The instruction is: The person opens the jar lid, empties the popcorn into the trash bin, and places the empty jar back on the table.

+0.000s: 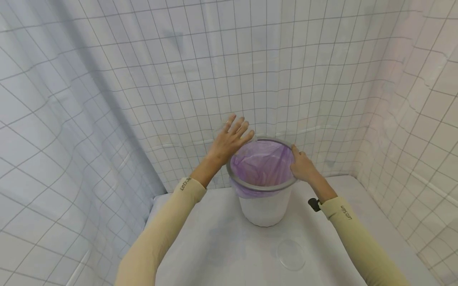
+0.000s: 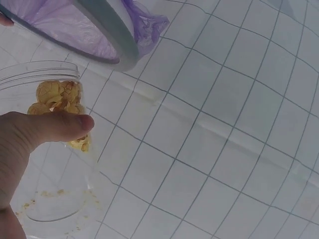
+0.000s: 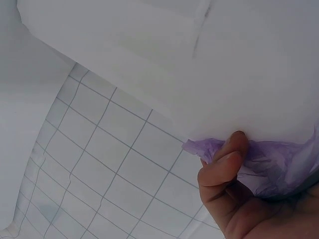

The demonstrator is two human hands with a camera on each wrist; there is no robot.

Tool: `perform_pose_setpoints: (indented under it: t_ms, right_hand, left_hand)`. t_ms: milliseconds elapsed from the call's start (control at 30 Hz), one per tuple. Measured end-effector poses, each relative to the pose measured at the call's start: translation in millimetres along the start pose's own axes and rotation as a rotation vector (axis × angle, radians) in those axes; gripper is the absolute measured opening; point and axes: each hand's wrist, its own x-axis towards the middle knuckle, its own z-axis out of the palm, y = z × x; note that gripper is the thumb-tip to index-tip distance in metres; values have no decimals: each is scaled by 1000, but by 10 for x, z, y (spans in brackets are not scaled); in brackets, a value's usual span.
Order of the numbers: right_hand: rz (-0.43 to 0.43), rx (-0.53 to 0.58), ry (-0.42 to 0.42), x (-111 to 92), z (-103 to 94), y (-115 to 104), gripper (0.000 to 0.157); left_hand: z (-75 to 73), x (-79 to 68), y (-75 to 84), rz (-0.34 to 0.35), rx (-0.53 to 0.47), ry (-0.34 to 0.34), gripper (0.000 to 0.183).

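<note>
My left hand (image 1: pixel 229 141) holds a clear jar (image 2: pixel 55 174) beside the bin's left rim. In the left wrist view, popcorn (image 2: pixel 55 94) is bunched near the jar's open mouth, with small crumbs around its bottom. The mouth points toward the rim of the trash bin (image 1: pixel 266 206). That bin is white with a grey rim ring, lined with a purple bag (image 1: pixel 264 163). My right hand (image 1: pixel 302 165) grips the bin's rim at the right, its fingers (image 3: pixel 224 169) curled against the bag's folded-over edge. The jar is mostly hidden behind my left hand in the head view.
The bin stands on a white-covered table (image 1: pixel 222 246). A clear round lid (image 1: pixel 290 255) lies on the table in front of it. Grid-patterned curtains (image 1: pixel 214 59) hang close behind the bin and on both sides.
</note>
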Motion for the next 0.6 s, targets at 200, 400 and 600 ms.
perform_pose_setpoints:
  t_ms: [200, 400, 600]
  right_hand:
    - [-5, 11, 0, -7, -14, -2, 77]
    - [0, -2, 10, -10, -4, -4, 77]
    - [2, 5, 8, -17, -4, -8, 77]
  left_hand:
    - [17, 3, 35, 38, 38, -19, 92]
    - [46, -11, 68, 66, 94, 7, 95]
    - [56, -13, 87, 93, 160, 32, 91]
